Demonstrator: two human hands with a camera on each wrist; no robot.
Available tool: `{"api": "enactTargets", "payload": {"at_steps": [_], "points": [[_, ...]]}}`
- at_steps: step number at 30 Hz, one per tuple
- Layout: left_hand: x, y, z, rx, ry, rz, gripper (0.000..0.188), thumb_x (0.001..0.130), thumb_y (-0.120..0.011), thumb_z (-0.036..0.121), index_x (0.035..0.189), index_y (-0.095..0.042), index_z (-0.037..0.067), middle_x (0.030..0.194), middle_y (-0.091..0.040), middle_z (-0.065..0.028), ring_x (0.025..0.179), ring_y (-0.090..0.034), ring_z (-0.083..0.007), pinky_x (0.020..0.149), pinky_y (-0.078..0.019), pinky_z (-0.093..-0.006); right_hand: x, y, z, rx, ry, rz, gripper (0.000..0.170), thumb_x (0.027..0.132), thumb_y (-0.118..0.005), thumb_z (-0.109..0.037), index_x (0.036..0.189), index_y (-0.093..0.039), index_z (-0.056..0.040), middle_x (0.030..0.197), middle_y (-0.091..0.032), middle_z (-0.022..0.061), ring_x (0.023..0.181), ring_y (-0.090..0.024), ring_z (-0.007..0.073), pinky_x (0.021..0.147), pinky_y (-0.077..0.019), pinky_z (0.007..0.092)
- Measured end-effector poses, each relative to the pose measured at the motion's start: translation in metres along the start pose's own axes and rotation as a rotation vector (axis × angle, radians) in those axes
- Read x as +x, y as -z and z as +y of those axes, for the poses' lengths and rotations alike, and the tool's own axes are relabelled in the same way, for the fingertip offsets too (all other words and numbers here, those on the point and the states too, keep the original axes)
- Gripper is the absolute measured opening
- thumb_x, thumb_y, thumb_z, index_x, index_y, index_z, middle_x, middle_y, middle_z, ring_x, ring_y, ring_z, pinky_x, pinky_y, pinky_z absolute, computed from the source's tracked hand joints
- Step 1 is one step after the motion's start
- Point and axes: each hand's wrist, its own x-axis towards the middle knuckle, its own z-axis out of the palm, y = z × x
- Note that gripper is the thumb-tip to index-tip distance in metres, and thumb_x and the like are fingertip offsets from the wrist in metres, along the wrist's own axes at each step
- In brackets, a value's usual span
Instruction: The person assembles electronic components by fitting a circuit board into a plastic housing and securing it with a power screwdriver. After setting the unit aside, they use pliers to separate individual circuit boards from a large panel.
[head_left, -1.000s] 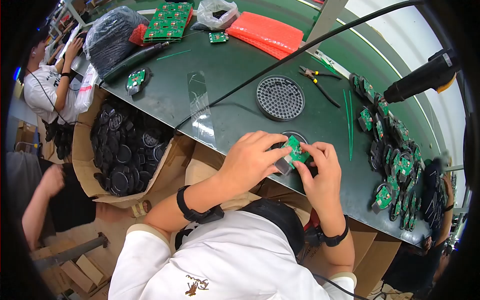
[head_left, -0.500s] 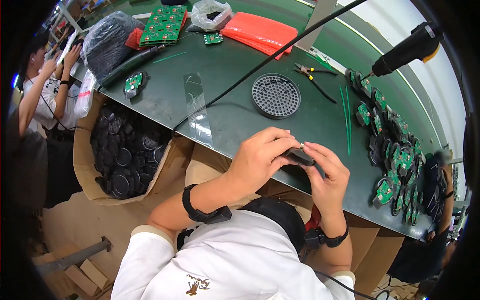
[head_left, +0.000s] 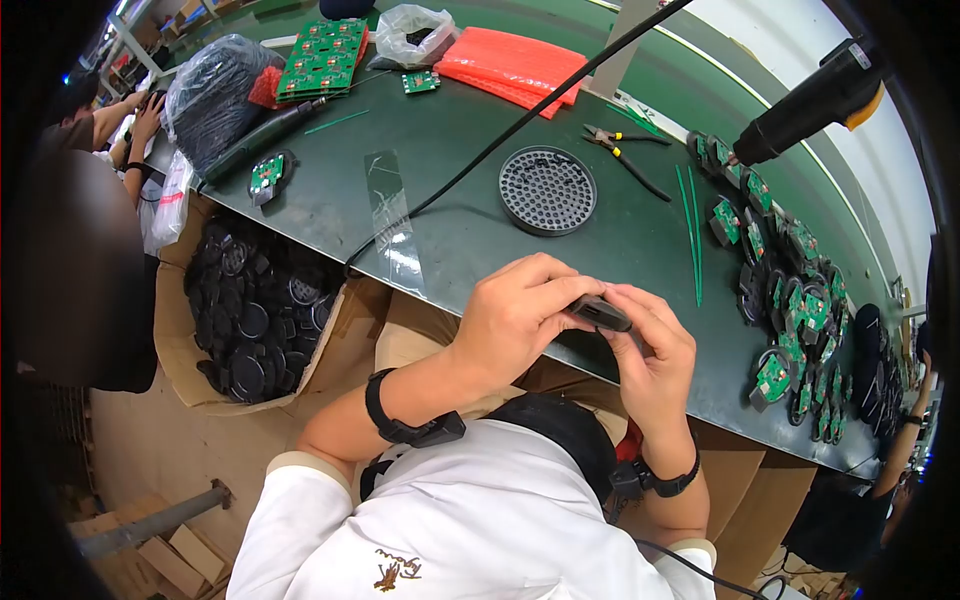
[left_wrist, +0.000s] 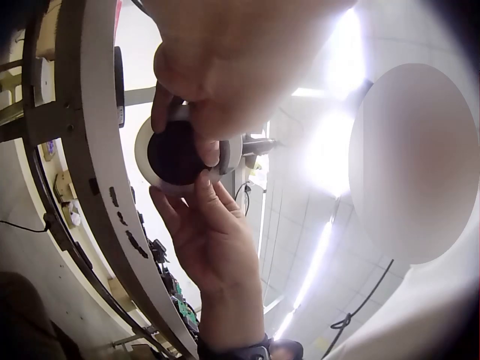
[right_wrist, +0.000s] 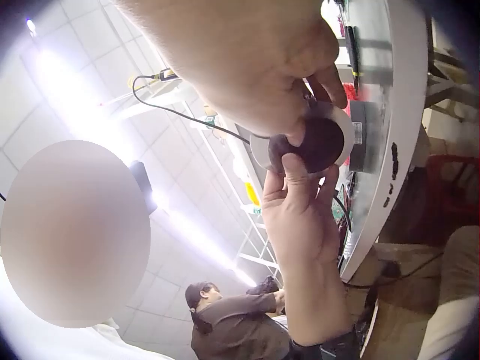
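Observation:
Low over the table's front edge, my left hand (head_left: 515, 312) and right hand (head_left: 655, 350) pinch a round black plastic housing (head_left: 604, 314) from opposite sides. Its dark outer face is tilted up in the head view, and the circuit board seen earlier is hidden. Both thumbs press on the dark round face in the wrist views, where the housing (left_wrist: 174, 156) shows a pale ring around it. Beyond the hands lies a round black perforated part (head_left: 547, 190), flat on the table.
A heat-gun-like tool (head_left: 800, 115) hangs over a pile of black housings with green boards (head_left: 805, 310) at right. Pliers (head_left: 630, 160) and green strips (head_left: 692, 235) lie nearby. A carton (head_left: 180, 340) of black parts stands left; board panels (head_left: 322, 62) sit at the back.
The housing has been turned over: its green board faced up a second ago, and now its black side shows. Both hands stay in nearly the same place over the last half second.

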Motion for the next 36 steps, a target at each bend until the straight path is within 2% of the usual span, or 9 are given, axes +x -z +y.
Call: {"api": "enactTargets", "payload": {"at_steps": [6, 14, 24, 27, 29, 32, 33, 35, 36], "points": [[0.002, 0.0, 0.002, 0.026, -0.021, 0.013, 0.047, 0.07, -0.084, -0.004, 0.115, -0.077, 0.008, 0.105, -0.072, -0.011, 0.086, -0.074, -0.0237, 0.071, -0.0615, -0.0325, -0.003, 0.0, -0.002, 0.007, -0.032, 0.021, 0.037, 0.083, -0.073, 0.008, 0.118, -0.076, -0.0026, 0.118, -0.074, 0.0145, 0.106, -0.07, 0.0285, 0.092, -0.0553, 0.0349], [0.004, 0.0, 0.0, 0.076, -0.12, 0.061, 0.045, 0.066, -0.081, -0.007, 0.108, -0.077, 0.008, 0.098, -0.072, -0.009, 0.089, -0.071, -0.0283, 0.075, -0.0575, -0.0374, -0.006, -0.001, -0.002, 0.01, -0.008, 0.052, 0.038, 0.081, -0.076, 0.008, 0.117, -0.076, -0.003, 0.116, -0.075, 0.014, 0.105, -0.071, 0.0283, 0.091, -0.0557, 0.0349], [0.008, -0.003, 0.003, 0.063, -0.169, 0.111, 0.045, 0.063, -0.079, -0.008, 0.106, -0.076, 0.006, 0.095, -0.073, -0.0085, 0.085, -0.07, -0.0273, 0.072, -0.0563, -0.0361, -0.009, -0.002, -0.006, 0.003, -0.005, 0.085, 0.037, 0.082, -0.076, 0.008, 0.117, -0.076, -0.0035, 0.114, -0.075, 0.0131, 0.103, -0.071, 0.0283, 0.09, -0.0559, 0.0341], [0.008, -0.003, 0.001, 0.037, -0.165, 0.112, 0.045, 0.065, -0.078, -0.009, 0.107, -0.077, 0.006, 0.095, -0.073, -0.0081, 0.085, -0.07, -0.0267, 0.071, -0.0566, -0.0351, -0.011, 0.002, -0.003, 0.0, 0.003, 0.064, 0.037, 0.082, -0.079, 0.004, 0.118, -0.075, -0.002, 0.118, -0.073, 0.0152, 0.102, -0.071, 0.0272, 0.086, -0.0565, 0.034], [0.007, -0.002, 0.0, -0.104, -0.075, 0.088, 0.045, 0.068, -0.078, -0.01, 0.111, -0.076, 0.006, 0.1, -0.074, -0.0087, 0.084, -0.071, -0.027, 0.074, -0.0581, -0.0358, -0.01, 0.009, -0.003, 0.142, 0.017, -0.071, 0.041, 0.081, -0.083, -0.002, 0.12, -0.072, 0.002, 0.129, -0.068, 0.0201, 0.102, -0.07, 0.0253, 0.089, -0.0592, 0.035], [0.004, 0.003, 0.0, -0.211, -0.003, 0.002, 0.053, 0.073, -0.077, -0.012, 0.122, -0.073, 0.006, 0.114, -0.07, -0.0114, 0.09, -0.07, -0.0277, 0.08, -0.059, -0.0362, -0.004, 0.015, 0.003, 0.366, 0.037, -0.169, 0.046, 0.081, -0.085, -0.007, 0.122, -0.068, 0.0064, 0.141, -0.058, 0.0254, 0.111, -0.07, 0.0271, 0.097, -0.0601, 0.0394], [0.005, 0.006, 0.002, -0.211, -0.005, 0.004, 0.053, 0.073, -0.077, -0.012, 0.122, -0.073, 0.006, 0.114, -0.07, -0.0114, 0.09, -0.07, -0.0277, 0.08, -0.059, -0.0362, -0.004, 0.015, 0.005, 0.365, 0.04, -0.17, 0.046, 0.081, -0.085, -0.007, 0.122, -0.068, 0.0064, 0.141, -0.058, 0.0254, 0.111, -0.07, 0.0271, 0.097, -0.0601, 0.0394], [0.008, 0.015, 0.011, -0.161, 0.008, -0.16, 0.074, 0.074, -0.079, -0.008, 0.144, -0.06, 0.007, 0.129, -0.061, -0.0142, 0.104, -0.067, -0.0302, 0.09, -0.0571, -0.0386, -0.006, 0.012, 0.012, 0.435, 0.01, -0.198, 0.044, 0.084, -0.082, -0.005, 0.123, -0.065, 0.0077, 0.148, -0.052, 0.0273, 0.122, -0.066, 0.0319, 0.104, -0.0576, 0.0437], [0.007, 0.016, 0.016, -0.161, 0.009, -0.153, 0.074, 0.074, -0.079, -0.008, 0.144, -0.06, 0.007, 0.129, -0.061, -0.0142, 0.104, -0.067, -0.0302, 0.09, -0.0571, -0.0386, -0.008, 0.01, 0.014, 0.433, 0.012, -0.204, 0.044, 0.084, -0.082, -0.005, 0.123, -0.065, 0.0077, 0.148, -0.052, 0.0273, 0.122, -0.066, 0.0319, 0.104, -0.0576, 0.0437]]}}
